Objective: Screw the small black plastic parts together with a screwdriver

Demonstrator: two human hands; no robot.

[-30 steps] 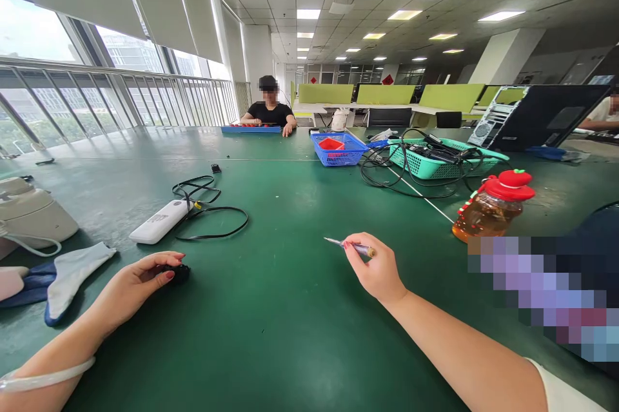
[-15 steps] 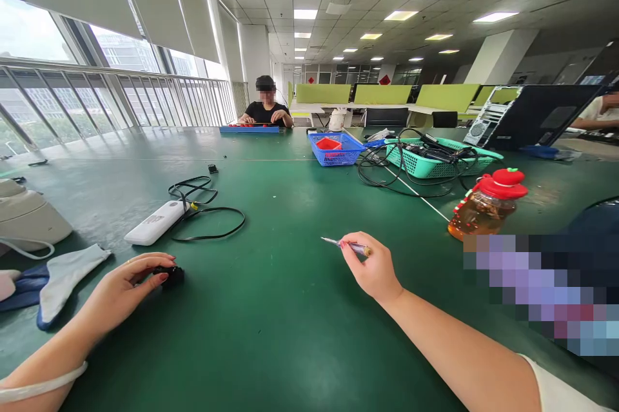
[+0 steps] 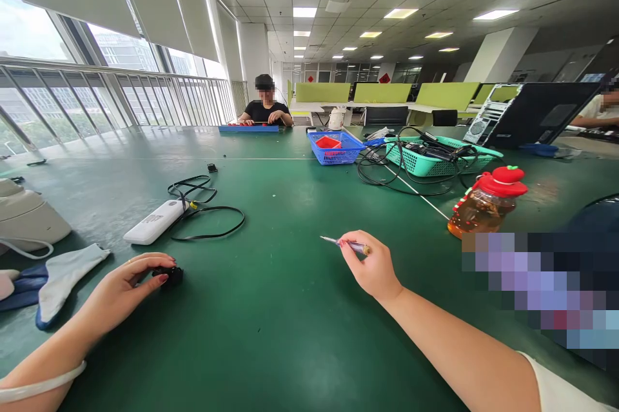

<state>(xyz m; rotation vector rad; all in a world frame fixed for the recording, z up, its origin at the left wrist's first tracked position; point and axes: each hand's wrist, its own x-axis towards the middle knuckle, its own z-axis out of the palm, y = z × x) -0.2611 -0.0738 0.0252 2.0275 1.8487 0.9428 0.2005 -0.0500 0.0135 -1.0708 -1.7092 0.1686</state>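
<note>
My left hand [image 3: 123, 288] rests on the green table [image 3: 271, 309] at the lower left, its fingers closed round a small black part [image 3: 170, 274]. My right hand [image 3: 373, 267] is held over the table's middle, pinching a thin screwdriver [image 3: 344, 244] with a clear handle, its metal tip pointing left. A white power strip [image 3: 153, 222] with a black cable [image 3: 207, 212] lies just beyond my left hand.
A white appliance [image 3: 26, 218] and a white-and-blue cloth [image 3: 62, 273] lie at the left edge. A red-lidded bottle of amber liquid [image 3: 488, 206] stands at right. Farther back are a blue basket [image 3: 336, 149], a teal basket with cables [image 3: 435, 159] and a seated person [image 3: 265, 109].
The view has shifted slightly. My left hand has eased back a little off the black part, showing more of it. My right hand holds the screwdriver the same way.
</note>
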